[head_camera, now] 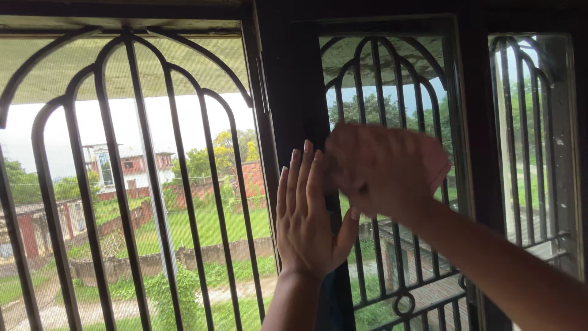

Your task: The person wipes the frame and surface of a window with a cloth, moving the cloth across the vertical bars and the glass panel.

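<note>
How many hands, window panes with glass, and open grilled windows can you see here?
Hands: 2, the left hand flat on the dark window frame and the blurred right hand at the glass
Glass panes: 2, the middle pane and the right pane
Open grilled windows: 1, the left window
Total: 5

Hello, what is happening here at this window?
A person stands at a window with a curved metal grille. The left hand lies flat, fingers stretched upward, against the dark window frame. The right hand is blurred with motion in front of the glass pane and seems to hold something pinkish, perhaps a cloth; the blur prevents being sure. Outside are green fields and buildings.
</note>
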